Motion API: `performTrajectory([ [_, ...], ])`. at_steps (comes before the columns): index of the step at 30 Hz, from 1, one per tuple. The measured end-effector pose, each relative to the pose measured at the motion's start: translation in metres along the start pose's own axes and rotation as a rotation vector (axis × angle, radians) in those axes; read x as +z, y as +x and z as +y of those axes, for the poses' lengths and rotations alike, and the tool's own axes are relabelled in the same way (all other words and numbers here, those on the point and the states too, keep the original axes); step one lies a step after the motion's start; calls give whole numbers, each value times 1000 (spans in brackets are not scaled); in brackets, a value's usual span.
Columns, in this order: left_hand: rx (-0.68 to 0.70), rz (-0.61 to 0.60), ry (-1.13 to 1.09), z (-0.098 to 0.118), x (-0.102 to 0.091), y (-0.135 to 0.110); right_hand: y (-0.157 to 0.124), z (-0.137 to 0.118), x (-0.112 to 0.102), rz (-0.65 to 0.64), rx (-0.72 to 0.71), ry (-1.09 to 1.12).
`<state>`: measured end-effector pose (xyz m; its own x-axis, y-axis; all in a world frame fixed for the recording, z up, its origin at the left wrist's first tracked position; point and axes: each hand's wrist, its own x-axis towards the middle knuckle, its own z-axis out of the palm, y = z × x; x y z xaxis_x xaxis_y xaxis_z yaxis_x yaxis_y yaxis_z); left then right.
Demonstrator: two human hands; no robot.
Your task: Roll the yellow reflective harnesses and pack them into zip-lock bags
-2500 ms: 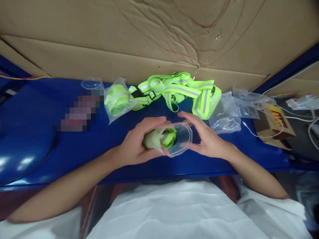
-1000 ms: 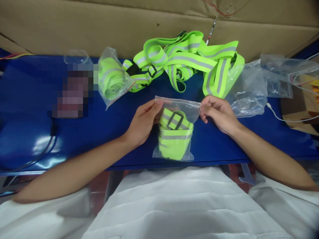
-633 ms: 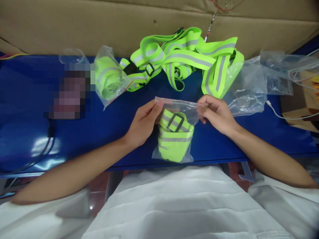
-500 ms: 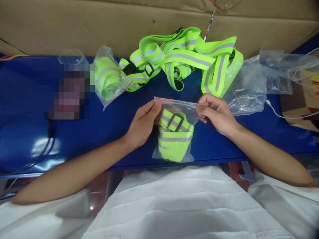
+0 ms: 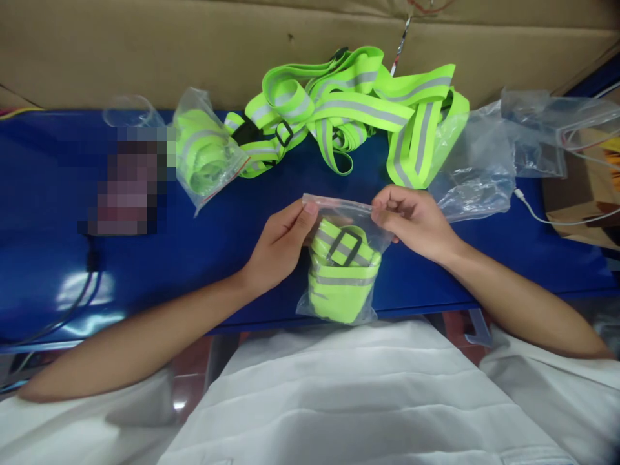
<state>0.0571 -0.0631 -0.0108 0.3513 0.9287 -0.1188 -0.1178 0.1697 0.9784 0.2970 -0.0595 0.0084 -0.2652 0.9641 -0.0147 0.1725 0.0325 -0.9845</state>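
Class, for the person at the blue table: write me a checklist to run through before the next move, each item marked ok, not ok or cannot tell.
1. Left hand pinching one top corner of the clear bag: ok.
2. Right hand gripping near the other top corner: ok.
3. Green strap inside the bag, below its top edge: ok.
4. Seal pressed shut from end to end: cannot tell.
5. Bag apart from the loose straps behind it: ok.
6. Bag's bottom resting on the blue table: cannot tell.
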Motion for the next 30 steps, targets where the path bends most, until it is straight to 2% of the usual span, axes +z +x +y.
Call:
performTrajectory([
  [10,-7,-51,101,1,-1,-1,-1,1,4,-60,-13,16],
  [16,4,-104,117,0,-1,-2,-1,-2,2,-117,32,27],
  [30,34,-182,232,5,5,-2,-1,-5,2,-123,2,-52],
])
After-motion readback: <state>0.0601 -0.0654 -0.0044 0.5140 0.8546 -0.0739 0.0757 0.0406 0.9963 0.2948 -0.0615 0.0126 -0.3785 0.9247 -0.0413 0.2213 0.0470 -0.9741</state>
